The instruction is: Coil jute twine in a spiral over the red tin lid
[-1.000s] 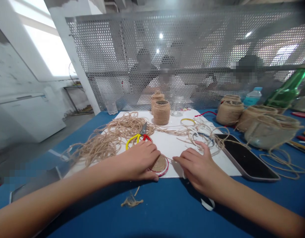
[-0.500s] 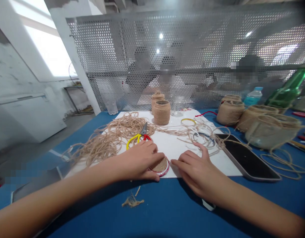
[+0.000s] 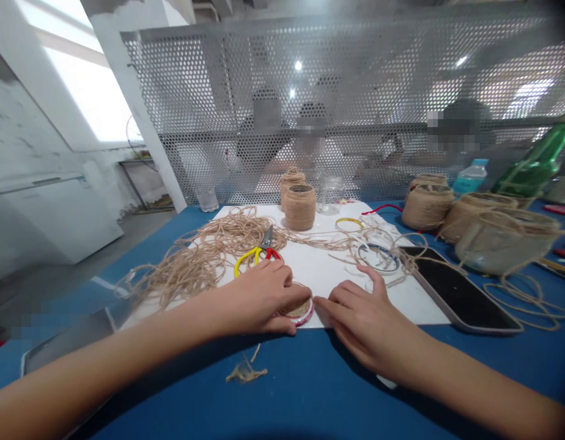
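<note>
Near the paper's front edge lies a round ring with a red-and-white rim and coiled twine inside it [image 3: 305, 310]. My left hand [image 3: 264, 296] holds it, fingers bent across its top and the thumb along its near side, covering its left part. My right hand [image 3: 365, 318] is at the ring's right edge, index fingertip against or very close to the rim. Its thumb is hidden under the palm, the little finger lifts away, and what the pinch holds is hidden. Just beyond my left hand rest scissors [image 3: 266, 239] with yellow and red handles.
Loose twine [image 3: 191, 263] heaps across the white paper's left side [image 3: 305, 256]. Twine-wrapped jars [image 3: 301, 211] stand behind, others [image 3: 427, 208] to the right. A phone [image 3: 466, 296] lies beside my right hand. A perforated metal screen [image 3: 356, 91] closes the back; people are behind it.
My right hand has shifted very slightly left, toward the ring's rim. My left hand and the ring stay almost where they were.
</note>
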The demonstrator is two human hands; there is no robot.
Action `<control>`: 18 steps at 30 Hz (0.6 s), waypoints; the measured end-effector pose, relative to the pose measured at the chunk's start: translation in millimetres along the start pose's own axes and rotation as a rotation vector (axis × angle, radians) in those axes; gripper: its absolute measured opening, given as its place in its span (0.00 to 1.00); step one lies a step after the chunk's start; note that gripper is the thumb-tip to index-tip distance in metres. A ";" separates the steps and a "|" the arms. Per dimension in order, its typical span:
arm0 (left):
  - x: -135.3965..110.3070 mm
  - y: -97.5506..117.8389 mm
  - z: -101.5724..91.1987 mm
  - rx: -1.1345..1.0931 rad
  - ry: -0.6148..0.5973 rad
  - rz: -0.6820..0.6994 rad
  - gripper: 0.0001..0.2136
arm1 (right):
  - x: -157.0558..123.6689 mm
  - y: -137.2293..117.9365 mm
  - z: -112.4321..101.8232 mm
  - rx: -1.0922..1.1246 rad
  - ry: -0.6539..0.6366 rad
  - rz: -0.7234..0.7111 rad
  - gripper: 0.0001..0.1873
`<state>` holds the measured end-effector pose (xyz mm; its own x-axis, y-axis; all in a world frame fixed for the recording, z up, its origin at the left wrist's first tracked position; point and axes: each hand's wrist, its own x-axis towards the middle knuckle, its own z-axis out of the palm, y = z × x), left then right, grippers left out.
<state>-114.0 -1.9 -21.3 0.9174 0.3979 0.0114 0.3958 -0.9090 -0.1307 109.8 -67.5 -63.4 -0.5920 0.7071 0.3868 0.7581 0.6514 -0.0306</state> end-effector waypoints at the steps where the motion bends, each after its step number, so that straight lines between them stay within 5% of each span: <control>1: -0.2 0.0 0.0 0.000 0.001 0.003 0.19 | 0.2 -0.5 0.0 0.001 -0.003 -0.002 0.14; 7: 0.5 1.0 -1.0 -0.013 0.010 0.017 0.17 | 0.4 -5.3 -3.4 0.042 -0.006 -0.004 0.08; 18: 0.3 0.2 -0.1 -0.057 0.004 0.011 0.16 | 2.7 -14.4 -14.5 0.320 -0.219 0.107 0.09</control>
<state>-113.7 -1.9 -21.2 0.9219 0.3871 0.0138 0.3870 -0.9191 -0.0745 101.2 -79.0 -48.6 -0.5853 0.7947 0.1611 0.7153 0.5996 -0.3588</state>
